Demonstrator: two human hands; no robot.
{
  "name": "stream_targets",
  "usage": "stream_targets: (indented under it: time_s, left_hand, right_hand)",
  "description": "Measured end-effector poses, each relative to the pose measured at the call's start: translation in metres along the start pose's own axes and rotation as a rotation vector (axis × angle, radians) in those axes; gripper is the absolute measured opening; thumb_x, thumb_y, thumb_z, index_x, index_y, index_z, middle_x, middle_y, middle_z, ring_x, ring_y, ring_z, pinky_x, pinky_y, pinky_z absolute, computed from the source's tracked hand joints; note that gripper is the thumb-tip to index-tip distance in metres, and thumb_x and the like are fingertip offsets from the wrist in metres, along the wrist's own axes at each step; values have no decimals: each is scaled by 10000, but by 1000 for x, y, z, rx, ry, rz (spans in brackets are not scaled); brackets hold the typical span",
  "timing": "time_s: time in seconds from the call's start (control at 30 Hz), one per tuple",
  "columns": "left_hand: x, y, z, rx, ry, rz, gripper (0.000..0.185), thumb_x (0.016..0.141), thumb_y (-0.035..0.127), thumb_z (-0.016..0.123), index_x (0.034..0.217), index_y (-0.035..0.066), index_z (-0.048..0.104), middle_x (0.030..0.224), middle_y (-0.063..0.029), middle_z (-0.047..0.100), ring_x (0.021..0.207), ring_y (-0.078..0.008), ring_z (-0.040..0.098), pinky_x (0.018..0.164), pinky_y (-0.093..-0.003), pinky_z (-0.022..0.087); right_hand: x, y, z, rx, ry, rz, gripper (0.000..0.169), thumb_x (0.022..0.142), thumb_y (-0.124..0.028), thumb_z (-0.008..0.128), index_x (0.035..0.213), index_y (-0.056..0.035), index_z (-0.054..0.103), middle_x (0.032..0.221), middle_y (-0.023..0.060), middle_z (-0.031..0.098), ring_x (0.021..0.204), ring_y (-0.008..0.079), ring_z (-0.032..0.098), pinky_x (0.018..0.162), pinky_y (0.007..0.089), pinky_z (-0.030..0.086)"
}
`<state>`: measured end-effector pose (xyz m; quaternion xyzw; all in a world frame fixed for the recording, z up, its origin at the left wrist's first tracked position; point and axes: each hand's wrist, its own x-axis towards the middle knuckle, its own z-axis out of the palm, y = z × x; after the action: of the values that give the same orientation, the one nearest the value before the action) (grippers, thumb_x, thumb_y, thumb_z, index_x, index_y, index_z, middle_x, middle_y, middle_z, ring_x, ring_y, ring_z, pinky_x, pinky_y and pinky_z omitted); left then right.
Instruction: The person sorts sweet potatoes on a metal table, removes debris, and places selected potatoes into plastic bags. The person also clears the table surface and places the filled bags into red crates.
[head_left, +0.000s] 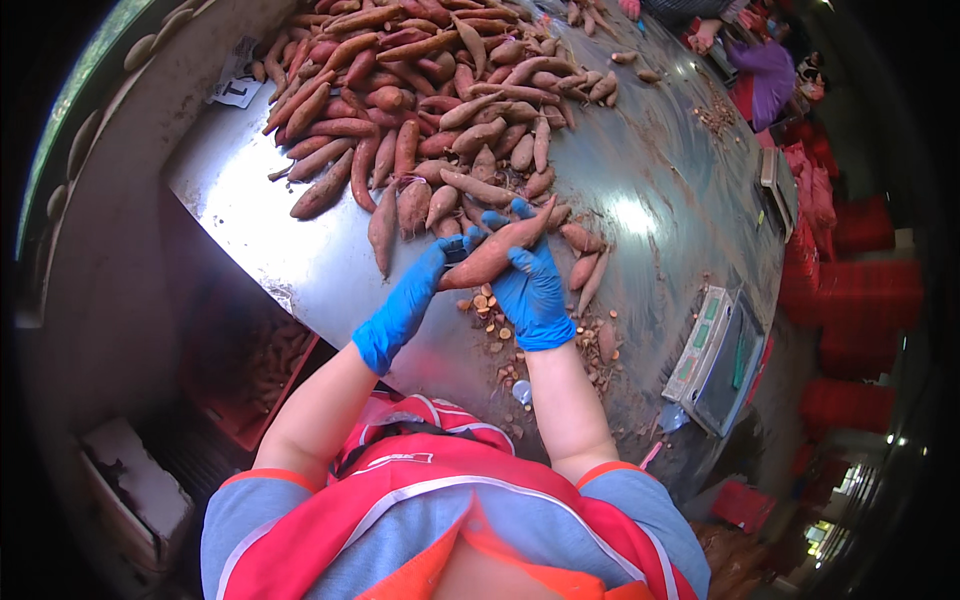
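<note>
A large reddish sweet potato (495, 255) lies slantwise between my blue-gloved hands, above the metal table (435, 337). My right hand (534, 289) grips it from below and the right, its thumb across the near side and fingertips showing beyond. My left hand (420, 277) curls at its lower left end. Something dark shows between the left fingers, too small to identify. Just beyond my hands spreads a big heap of sweet potatoes (405, 97). Cut ends and trimmings (510, 371) litter the table beneath and beside my right wrist.
To the right stands a digital weighing scale (709, 352), with another scale (778, 187) farther off. A red crate (277, 390) of sweet potatoes sits below the table's left edge. Past the far right side are a person in purple (761, 75) and stacked red crates (855, 300).
</note>
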<state>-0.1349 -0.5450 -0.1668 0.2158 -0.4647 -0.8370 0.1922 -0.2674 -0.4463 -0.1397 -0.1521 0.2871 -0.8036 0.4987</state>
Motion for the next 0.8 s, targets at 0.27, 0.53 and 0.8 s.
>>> stream_targets:
  time_s: [0.27,0.53,0.8]
  left_hand:
    - [-91,-5,36,60,-349,-442,464,888,515,624,1054,90,540,743,26,500,587,-61,398,509,-198,298]
    - [-108,-22,50,-19,-382,-606,412,908,510,594,950,103,547,678,21,463,573,-74,385,504,-227,303]
    - [-99,-42,45,563,-238,-73,532,926,476,573,1229,48,487,869,-86,605,756,-220,561,674,-321,450]
  right_hand:
    - [-69,-18,9,-520,224,-71,394,939,-367,544,919,18,623,846,119,661,835,225,640,847,354,500]
    - [-108,-27,-32,-884,220,-62,531,986,-465,418,1039,19,629,937,164,686,845,229,659,849,358,511]
    - [-112,-10,3,-90,273,-39,493,955,-467,500,1184,-35,564,1073,167,619,965,273,623,902,388,500]
